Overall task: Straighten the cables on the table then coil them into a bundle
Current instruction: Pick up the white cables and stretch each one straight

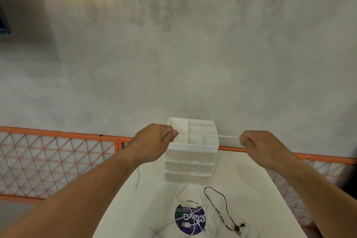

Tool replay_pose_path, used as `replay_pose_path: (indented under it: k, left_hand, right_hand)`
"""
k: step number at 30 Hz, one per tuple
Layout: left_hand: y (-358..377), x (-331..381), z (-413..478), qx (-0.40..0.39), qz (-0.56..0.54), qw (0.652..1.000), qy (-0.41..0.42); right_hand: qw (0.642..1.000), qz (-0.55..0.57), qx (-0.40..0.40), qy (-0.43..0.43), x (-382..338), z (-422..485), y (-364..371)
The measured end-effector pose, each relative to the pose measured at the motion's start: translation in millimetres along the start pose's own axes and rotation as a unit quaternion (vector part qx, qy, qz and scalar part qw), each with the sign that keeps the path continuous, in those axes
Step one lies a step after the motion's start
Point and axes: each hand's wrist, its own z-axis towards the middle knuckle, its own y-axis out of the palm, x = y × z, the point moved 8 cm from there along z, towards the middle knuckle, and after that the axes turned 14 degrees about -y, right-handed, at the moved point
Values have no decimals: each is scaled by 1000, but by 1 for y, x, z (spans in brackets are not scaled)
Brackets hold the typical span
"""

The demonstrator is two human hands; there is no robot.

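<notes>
Grey blotched wall point(193, 63) behind; orange mesh fence point(58, 152) runs along its base. White table point(251, 189) in front, with a white drawer organiser point(189, 166) at the far end, open compartments on top. Both hands are raised above the organiser. Left hand point(154, 141) is curled, pinching one end of a white cable point(208, 135) between thumb and fingers. Right hand point(264, 147) is likewise curled, pinching the other end. Cable is taut and almost level between them, clear of the table. On the near part of the table, a loose white cable point(180, 193) loops over a round purple label point(190, 218). Black cable point(222, 197) lies just right of it, plug end nearest.
</notes>
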Motion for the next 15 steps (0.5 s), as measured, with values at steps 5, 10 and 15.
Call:
replay_pose_path:
  k: [5,10,15]
  left_hand:
    - [-8,20,-7,18,-13,999,30]
    - [-2,46,-13,20,-12,997,67]
    - [1,55,-14,26,10,997,70]
  right_hand:
    - [950,306,-34,50,-22,-10,21]
    - [894,448,-11,24,-75,-3,24]
    - [934,345,90,-35,-91,13,3]
